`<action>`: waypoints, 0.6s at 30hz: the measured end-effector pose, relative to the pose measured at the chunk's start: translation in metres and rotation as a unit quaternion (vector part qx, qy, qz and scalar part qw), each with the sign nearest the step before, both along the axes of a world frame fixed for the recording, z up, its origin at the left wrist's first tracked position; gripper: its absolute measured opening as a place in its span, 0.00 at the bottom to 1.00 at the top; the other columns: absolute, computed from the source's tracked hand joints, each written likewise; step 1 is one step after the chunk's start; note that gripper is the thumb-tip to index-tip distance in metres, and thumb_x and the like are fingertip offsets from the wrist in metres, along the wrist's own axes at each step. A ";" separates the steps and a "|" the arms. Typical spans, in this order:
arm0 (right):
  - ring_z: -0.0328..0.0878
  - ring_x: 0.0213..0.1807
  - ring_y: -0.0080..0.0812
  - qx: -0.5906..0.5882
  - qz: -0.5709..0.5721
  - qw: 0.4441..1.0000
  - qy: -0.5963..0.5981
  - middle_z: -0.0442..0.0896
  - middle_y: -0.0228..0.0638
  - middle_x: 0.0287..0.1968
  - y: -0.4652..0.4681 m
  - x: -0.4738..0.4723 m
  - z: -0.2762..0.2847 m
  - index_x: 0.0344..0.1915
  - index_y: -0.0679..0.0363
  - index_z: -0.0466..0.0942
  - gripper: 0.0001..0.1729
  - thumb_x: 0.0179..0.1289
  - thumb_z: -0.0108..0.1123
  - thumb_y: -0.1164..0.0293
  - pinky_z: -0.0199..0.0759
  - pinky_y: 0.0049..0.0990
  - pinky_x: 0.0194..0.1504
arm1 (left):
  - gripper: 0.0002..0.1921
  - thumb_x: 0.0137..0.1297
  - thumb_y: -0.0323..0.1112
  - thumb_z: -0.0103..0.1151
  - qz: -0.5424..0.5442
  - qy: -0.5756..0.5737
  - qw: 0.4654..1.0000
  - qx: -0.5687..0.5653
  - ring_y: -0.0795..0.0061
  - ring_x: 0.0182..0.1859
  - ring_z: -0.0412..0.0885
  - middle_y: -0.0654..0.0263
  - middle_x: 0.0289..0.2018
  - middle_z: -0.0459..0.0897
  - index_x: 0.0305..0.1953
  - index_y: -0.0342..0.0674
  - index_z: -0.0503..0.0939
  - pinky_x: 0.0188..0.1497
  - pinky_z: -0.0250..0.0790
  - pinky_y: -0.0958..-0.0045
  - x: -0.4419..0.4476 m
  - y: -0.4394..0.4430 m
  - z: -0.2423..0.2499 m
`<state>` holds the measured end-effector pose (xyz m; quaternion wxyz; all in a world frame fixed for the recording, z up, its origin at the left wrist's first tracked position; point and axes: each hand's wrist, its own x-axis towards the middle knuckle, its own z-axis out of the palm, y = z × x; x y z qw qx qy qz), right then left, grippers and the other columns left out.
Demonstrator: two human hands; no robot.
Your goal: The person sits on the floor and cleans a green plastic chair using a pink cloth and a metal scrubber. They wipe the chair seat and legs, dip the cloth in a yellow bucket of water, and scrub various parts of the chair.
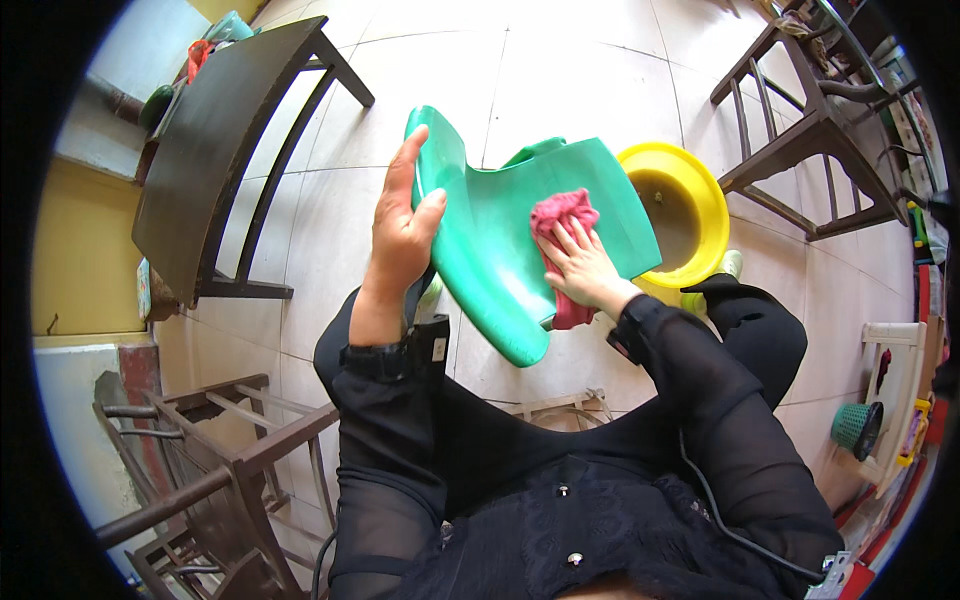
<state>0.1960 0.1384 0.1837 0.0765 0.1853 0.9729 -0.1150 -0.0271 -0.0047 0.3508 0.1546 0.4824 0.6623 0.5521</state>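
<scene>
A green moulded plastic seat [495, 202], seemingly a small chair, is tilted in front of me above the tiled floor. My left hand [405, 217] grips its raised edge on the left, with the thumb on the near face. On the inner surface, my right hand [581, 262] presses a wet-looking pink-red cloth [564, 210] flat under spread fingers. One end of the cloth hangs over the seat's lower edge. Just right of the seat stands a yellow plastic basin [709, 247] holding murky brown water, its left rim partly hidden by the seat.
A dark wooden table [225, 150] stands at upper left. Brown wooden furniture frames are at the right [817, 142] and lower left [240, 465]. At far right, a teal woven basket [851, 426] sits by a white rack [892, 345]. A cable [720, 510] runs along my right side.
</scene>
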 end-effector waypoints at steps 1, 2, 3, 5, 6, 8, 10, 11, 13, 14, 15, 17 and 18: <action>0.37 0.76 0.51 0.016 0.021 1.000 0.012 0.49 0.44 0.74 0.011 -0.014 -0.003 0.72 0.47 0.55 0.40 0.63 0.51 0.48 0.32 0.49 0.73 | 0.33 0.58 0.30 0.45 -0.005 0.007 1.000 -0.001 0.57 0.70 0.58 0.52 0.67 0.62 0.68 0.35 0.59 0.71 0.49 0.64 0.001 0.000 0.001; 0.38 0.76 0.52 0.021 0.025 0.999 0.029 0.50 0.44 0.74 0.020 -0.033 -0.005 0.72 0.48 0.55 0.39 0.63 0.51 0.49 0.33 0.49 0.73 | 0.32 0.58 0.30 0.45 -0.010 0.015 1.000 0.000 0.58 0.70 0.58 0.52 0.67 0.62 0.68 0.35 0.59 0.71 0.49 0.64 0.000 0.000 0.003; 0.39 0.76 0.53 0.044 0.022 0.999 0.015 0.50 0.44 0.74 0.026 -0.052 -0.007 0.72 0.49 0.55 0.39 0.63 0.51 0.50 0.34 0.49 0.73 | 0.32 0.59 0.29 0.44 -0.014 0.025 1.000 0.001 0.58 0.70 0.58 0.53 0.67 0.62 0.68 0.35 0.59 0.71 0.48 0.64 -0.001 0.000 0.004; 0.39 0.76 0.55 0.056 -0.020 0.997 0.057 0.50 0.45 0.74 0.025 -0.090 -0.012 0.71 0.50 0.56 0.38 0.64 0.51 0.52 0.35 0.50 0.72 | 0.33 0.58 0.29 0.43 -0.018 0.031 0.999 0.001 0.59 0.70 0.58 0.54 0.67 0.61 0.68 0.34 0.57 0.71 0.48 0.65 -0.001 0.001 0.007; 0.39 0.76 0.56 -0.014 -0.037 0.995 0.090 0.50 0.47 0.74 0.019 -0.102 -0.014 0.71 0.53 0.57 0.37 0.64 0.50 0.54 0.36 0.51 0.72 | 0.33 0.58 0.29 0.43 -0.021 0.021 1.000 0.001 0.60 0.70 0.58 0.54 0.67 0.61 0.68 0.34 0.57 0.71 0.48 0.65 0.000 0.001 0.008; 0.40 0.75 0.55 -0.015 0.002 0.995 0.102 0.50 0.50 0.73 0.003 -0.107 -0.017 0.69 0.58 0.58 0.36 0.63 0.51 0.58 0.36 0.52 0.71 | 0.32 0.59 0.29 0.42 -0.022 -0.006 1.000 -0.002 0.61 0.69 0.59 0.54 0.67 0.62 0.68 0.34 0.57 0.70 0.50 0.65 0.003 0.001 0.011; 0.43 0.75 0.53 -0.054 0.074 0.989 0.112 0.53 0.49 0.73 -0.011 -0.089 -0.019 0.69 0.59 0.58 0.36 0.63 0.51 0.60 0.37 0.51 0.71 | 0.32 0.59 0.29 0.42 -0.024 -0.016 1.000 -0.007 0.61 0.68 0.60 0.54 0.67 0.62 0.68 0.34 0.57 0.70 0.50 0.65 0.004 0.002 0.013; 0.44 0.75 0.53 -0.082 0.111 0.984 0.113 0.54 0.49 0.72 -0.016 -0.076 -0.019 0.69 0.60 0.59 0.35 0.63 0.51 0.61 0.39 0.49 0.71 | 0.32 0.59 0.29 0.42 -0.024 -0.025 0.999 -0.005 0.61 0.68 0.60 0.54 0.66 0.62 0.68 0.34 0.57 0.70 0.51 0.65 0.005 0.002 0.014; 0.47 0.75 0.46 -0.102 0.172 0.976 0.090 0.54 0.45 0.73 -0.016 -0.046 -0.015 0.69 0.54 0.60 0.31 0.66 0.45 0.63 0.37 0.45 0.73 | 0.32 0.59 0.29 0.41 -0.014 -0.024 1.000 -0.013 0.61 0.68 0.60 0.54 0.66 0.62 0.68 0.34 0.57 0.70 0.51 0.65 0.008 0.002 0.015; 0.47 0.76 0.42 -0.104 0.191 0.974 0.062 0.55 0.41 0.73 -0.012 -0.035 -0.012 0.69 0.52 0.60 0.30 0.67 0.42 0.64 0.36 0.44 0.73 | 0.32 0.59 0.30 0.41 -0.011 -0.025 1.000 -0.013 0.61 0.68 0.60 0.54 0.66 0.62 0.68 0.34 0.57 0.70 0.51 0.65 0.008 0.001 0.015; 0.47 0.76 0.39 -0.098 0.208 0.972 0.040 0.55 0.38 0.73 -0.007 -0.028 -0.009 0.70 0.49 0.60 0.30 0.68 0.39 0.66 0.35 0.43 0.73 | 0.32 0.59 0.30 0.41 -0.009 -0.027 1.000 -0.013 0.62 0.68 0.60 0.54 0.66 0.62 0.68 0.34 0.57 0.70 0.51 0.65 0.008 0.001 0.016; 0.47 0.76 0.35 -0.064 0.226 0.972 0.027 0.56 0.33 0.73 0.013 -0.029 -0.001 0.69 0.45 0.61 0.31 0.65 0.41 0.69 0.35 0.43 0.74 | 0.31 0.59 0.30 0.41 -0.006 -0.025 1.000 -0.015 0.63 0.68 0.60 0.55 0.66 0.62 0.68 0.35 0.58 0.71 0.50 0.65 0.008 0.001 0.016; 0.47 0.76 0.35 -0.024 0.191 0.981 0.033 0.55 0.34 0.73 0.028 -0.034 0.002 0.69 0.44 0.61 0.31 0.65 0.41 0.69 0.35 0.44 0.74 | 0.31 0.59 0.30 0.41 -0.005 -0.029 0.999 -0.017 0.64 0.68 0.60 0.56 0.66 0.62 0.67 0.35 0.58 0.71 0.50 0.65 0.009 0.000 0.016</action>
